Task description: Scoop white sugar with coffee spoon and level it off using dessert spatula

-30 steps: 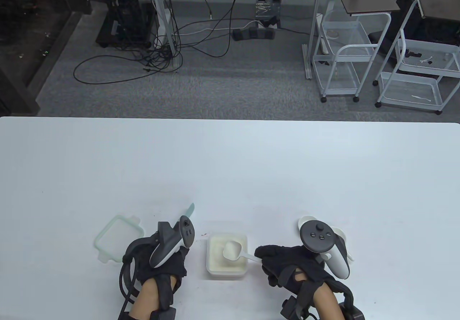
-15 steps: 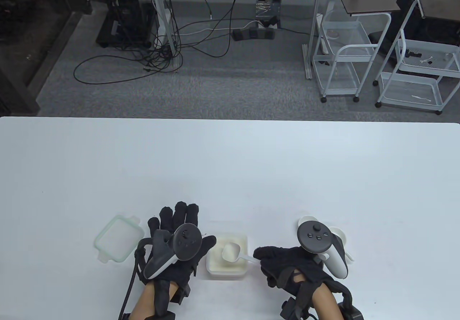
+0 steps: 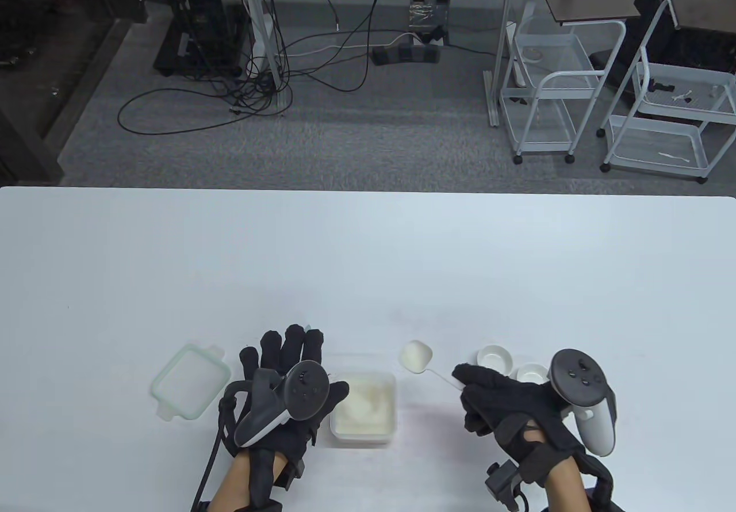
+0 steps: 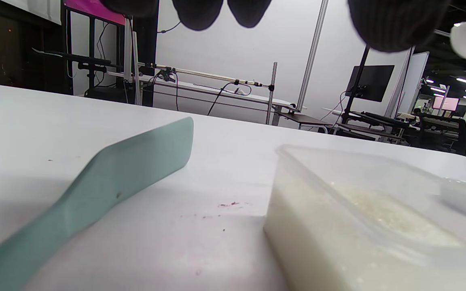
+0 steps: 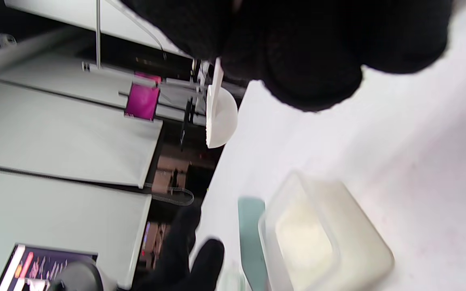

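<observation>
The clear sugar container (image 3: 363,411) stands near the table's front edge, and it also shows in the left wrist view (image 4: 338,218) and the right wrist view (image 5: 326,238). My right hand (image 3: 467,381) pinches the handle of the white coffee spoon (image 3: 417,356), which is full of sugar and held right of and beyond the container, also in the right wrist view (image 5: 219,117). My left hand (image 3: 287,356) is open with fingers spread, left of the container. The green dessert spatula (image 4: 115,182) lies flat on the table under it, ungripped, and is mostly hidden in the table view.
A green-rimmed lid (image 3: 190,388) lies left of my left hand. Two small white bowls (image 3: 495,358) (image 3: 532,371) stand just beyond my right hand. The white table (image 3: 368,259) stretches far beyond the objects.
My left hand let go of the spatula and spread open above it. My right hand lifted the filled spoon out of the container and moved it right and farther away, uncovering the two bowls.
</observation>
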`<state>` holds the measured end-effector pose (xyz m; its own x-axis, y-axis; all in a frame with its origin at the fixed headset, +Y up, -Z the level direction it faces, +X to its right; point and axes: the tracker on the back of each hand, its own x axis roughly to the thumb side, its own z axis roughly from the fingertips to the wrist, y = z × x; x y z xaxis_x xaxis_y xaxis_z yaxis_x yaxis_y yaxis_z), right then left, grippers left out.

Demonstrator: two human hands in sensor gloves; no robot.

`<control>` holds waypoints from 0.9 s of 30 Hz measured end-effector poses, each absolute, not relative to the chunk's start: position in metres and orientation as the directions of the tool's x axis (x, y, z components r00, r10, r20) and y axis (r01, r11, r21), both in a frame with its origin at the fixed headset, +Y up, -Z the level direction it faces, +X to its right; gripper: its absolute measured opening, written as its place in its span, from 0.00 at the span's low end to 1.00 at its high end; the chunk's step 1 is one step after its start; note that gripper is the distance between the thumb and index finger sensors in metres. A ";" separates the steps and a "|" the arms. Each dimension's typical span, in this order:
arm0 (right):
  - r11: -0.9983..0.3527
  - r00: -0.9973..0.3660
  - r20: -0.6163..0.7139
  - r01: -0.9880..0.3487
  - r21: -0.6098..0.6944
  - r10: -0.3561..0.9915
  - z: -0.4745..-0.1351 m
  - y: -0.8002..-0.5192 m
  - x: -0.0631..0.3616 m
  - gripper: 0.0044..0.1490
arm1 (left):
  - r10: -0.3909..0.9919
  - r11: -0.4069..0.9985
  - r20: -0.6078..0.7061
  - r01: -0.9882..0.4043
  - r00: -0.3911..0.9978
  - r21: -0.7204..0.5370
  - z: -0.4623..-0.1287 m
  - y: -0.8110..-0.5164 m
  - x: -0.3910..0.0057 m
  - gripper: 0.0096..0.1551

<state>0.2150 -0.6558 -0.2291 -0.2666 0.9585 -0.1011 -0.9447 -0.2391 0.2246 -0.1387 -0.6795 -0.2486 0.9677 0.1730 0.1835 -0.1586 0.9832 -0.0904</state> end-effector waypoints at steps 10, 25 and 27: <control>-0.218 -0.199 -0.249 -0.975 -0.048 0.948 -0.214 -0.663 0.295 0.29 | 0.166 0.983 0.173 -0.149 0.971 -0.106 -0.248 -0.680 -0.139 0.58; -0.422 -0.318 -0.487 -0.899 -0.117 0.814 -0.201 -0.674 0.326 0.30 | 0.143 0.983 0.164 -0.121 0.976 -0.138 -0.249 -0.681 -0.140 0.58; -0.443 -0.334 -0.503 -0.890 -0.111 0.797 -0.202 -0.675 0.326 0.30 | 0.137 0.983 0.162 -0.114 0.977 -0.144 -0.249 -0.682 -0.139 0.58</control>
<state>0.3262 -0.6754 -0.2018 -0.3344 0.7972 -0.5026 -0.8897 -0.4430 -0.1107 -0.1394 -0.6819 -0.2489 0.9772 0.1372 0.1621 -0.1142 0.9830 -0.1436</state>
